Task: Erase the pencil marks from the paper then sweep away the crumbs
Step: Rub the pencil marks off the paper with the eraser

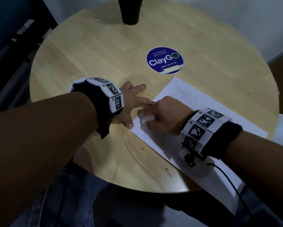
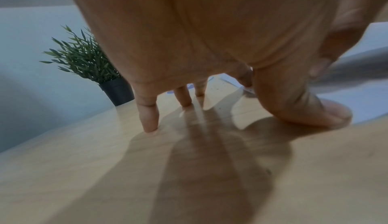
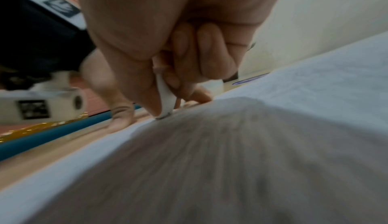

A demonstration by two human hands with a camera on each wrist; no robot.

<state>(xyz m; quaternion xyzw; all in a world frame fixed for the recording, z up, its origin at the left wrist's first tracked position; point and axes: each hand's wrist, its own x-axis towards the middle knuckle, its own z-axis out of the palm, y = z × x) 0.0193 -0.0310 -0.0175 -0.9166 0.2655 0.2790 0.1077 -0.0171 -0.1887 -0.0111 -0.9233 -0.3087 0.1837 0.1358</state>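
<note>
A white sheet of paper (image 1: 193, 102) lies slanted on the round wooden table (image 1: 95, 59), its right end past the table's edge. My right hand (image 1: 160, 115) pinches a white eraser (image 1: 146, 119) whose tip (image 3: 164, 104) presses on the paper (image 3: 315, 84) near its left edge. My left hand (image 1: 132, 102) lies flat with fingers (image 2: 148, 116) spread on the wood; its thumb (image 2: 327, 111) rests at the paper's edge. Small dark crumbs (image 1: 166, 169) are scattered on the wood near the paper.
A round blue ClayGo sticker (image 1: 165, 60) is stuck beyond the paper. A small potted plant in a black pot (image 1: 131, 12) stands at the table's far edge, and the plant (image 2: 88, 61) also shows in the left wrist view. My legs are under the near edge.
</note>
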